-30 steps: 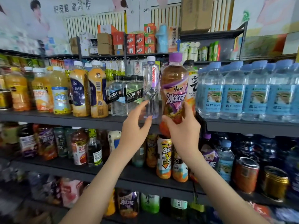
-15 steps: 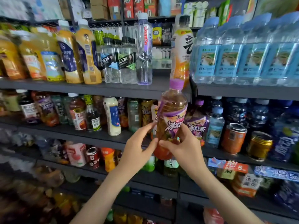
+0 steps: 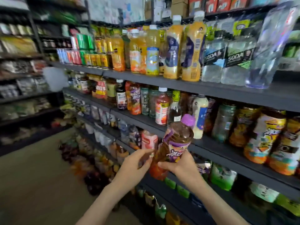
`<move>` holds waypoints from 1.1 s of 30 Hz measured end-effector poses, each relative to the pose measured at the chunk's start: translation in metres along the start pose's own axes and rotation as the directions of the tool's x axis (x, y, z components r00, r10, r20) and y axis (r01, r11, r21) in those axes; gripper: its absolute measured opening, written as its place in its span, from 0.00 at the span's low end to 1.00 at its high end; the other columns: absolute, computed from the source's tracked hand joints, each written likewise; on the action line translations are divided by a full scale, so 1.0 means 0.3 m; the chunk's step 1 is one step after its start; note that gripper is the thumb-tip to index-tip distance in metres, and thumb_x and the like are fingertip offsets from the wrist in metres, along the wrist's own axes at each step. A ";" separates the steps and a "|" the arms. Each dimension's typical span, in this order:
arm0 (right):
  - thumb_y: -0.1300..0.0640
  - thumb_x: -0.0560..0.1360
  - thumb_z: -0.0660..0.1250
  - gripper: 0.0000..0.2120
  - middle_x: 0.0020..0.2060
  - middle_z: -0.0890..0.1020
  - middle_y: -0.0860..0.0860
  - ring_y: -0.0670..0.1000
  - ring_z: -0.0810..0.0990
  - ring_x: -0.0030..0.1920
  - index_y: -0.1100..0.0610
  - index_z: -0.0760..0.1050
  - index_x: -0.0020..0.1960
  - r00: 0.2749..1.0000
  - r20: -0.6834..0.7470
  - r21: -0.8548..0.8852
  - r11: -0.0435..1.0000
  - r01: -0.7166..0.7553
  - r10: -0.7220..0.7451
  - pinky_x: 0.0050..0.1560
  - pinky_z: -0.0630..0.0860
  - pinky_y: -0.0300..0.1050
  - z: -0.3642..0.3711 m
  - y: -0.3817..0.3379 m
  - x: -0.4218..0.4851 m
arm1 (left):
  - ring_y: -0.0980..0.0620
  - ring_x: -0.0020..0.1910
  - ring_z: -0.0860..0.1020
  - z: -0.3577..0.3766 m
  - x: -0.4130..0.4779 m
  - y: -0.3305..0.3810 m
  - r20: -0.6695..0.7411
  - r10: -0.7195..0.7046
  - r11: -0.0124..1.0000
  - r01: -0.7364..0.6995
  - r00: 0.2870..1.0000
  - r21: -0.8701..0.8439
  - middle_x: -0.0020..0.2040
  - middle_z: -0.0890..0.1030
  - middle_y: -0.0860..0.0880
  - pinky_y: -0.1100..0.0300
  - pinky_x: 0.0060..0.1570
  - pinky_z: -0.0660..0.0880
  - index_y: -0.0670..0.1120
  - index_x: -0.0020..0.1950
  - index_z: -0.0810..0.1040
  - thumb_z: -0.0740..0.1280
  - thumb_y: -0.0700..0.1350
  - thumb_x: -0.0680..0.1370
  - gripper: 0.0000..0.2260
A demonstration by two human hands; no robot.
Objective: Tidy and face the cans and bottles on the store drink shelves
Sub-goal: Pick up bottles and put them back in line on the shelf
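Low on the tilted purple-capped tea bottle [image 3: 178, 138], right grip [image 3: 180, 166] grasping it, left grip [image 3: 134, 166] released, fingertips [image 3: 149, 153] touching its side

Amber tea bottle [image 3: 174, 143] with purple cap [image 3: 188, 120] and purple label; orange juice bottles [image 3: 191, 52].

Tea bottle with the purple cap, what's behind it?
A white bottle and the shelf show behind the tea bottle. Anything straight behind it is covered.

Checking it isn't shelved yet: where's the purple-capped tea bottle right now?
Head view, lower centre: purple-capped tea bottle tilted in front of the shelves, gripped by the right hand, left hand at its side, cap near the cream bottle.
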State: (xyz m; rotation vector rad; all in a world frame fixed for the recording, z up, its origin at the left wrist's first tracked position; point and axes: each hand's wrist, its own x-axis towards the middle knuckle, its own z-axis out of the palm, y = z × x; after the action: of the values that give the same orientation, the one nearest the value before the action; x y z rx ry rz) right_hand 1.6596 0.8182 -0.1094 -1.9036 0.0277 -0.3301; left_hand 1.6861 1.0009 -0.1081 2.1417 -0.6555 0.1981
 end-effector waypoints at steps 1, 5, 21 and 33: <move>0.57 0.59 0.81 0.24 0.45 0.84 0.45 0.40 0.82 0.46 0.54 0.78 0.52 1.000 0.008 0.016 1.000 0.008 -0.008 0.50 0.78 0.41 0.078 -0.014 0.041 | 0.65 0.56 0.75 -0.060 0.002 -0.061 -0.007 -0.018 1.000 0.018 1.000 0.021 0.56 0.77 0.61 0.68 0.55 0.72 0.60 0.58 0.73 0.64 0.46 0.79 0.11; 0.46 0.51 0.80 0.35 0.47 0.84 0.46 0.44 0.82 0.49 0.55 0.76 0.56 1.000 0.004 0.087 0.996 0.001 -0.002 0.55 0.78 0.47 0.399 -0.092 0.227 | 0.67 0.53 0.75 -0.320 0.041 -0.295 -0.070 -0.051 0.996 0.056 0.996 0.064 0.54 0.77 0.61 0.70 0.51 0.73 0.63 0.55 0.72 0.64 0.44 0.79 0.13; 0.57 0.60 0.81 0.26 0.47 0.83 0.45 0.42 0.81 0.49 0.53 0.75 0.55 0.995 -0.082 0.065 0.996 0.060 -0.054 0.55 0.77 0.44 1.178 -0.185 0.900 | 0.62 0.59 0.73 -0.862 0.525 -1.026 -0.110 -0.020 0.996 0.029 0.994 0.081 0.59 0.75 0.60 0.64 0.59 0.71 0.54 0.65 0.73 0.63 0.46 0.80 0.13; 0.67 0.60 0.78 0.27 0.43 0.78 0.37 0.27 0.75 0.44 0.51 0.72 0.52 0.983 0.002 0.060 0.981 0.184 -0.184 0.43 0.69 0.22 1.759 -0.269 1.400 | 0.61 0.55 0.75 -1.230 0.890 -1.538 -0.116 -0.024 0.994 0.036 0.993 0.106 0.55 0.76 0.58 0.78 0.48 0.67 0.49 0.65 0.72 0.61 0.42 0.80 0.13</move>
State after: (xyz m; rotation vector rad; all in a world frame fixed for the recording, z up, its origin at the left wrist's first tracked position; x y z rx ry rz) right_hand 2.1790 1.2562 -0.1104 -1.8516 -0.1625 -0.4444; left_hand 2.1864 1.4132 -0.1073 2.2234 -0.5567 0.3437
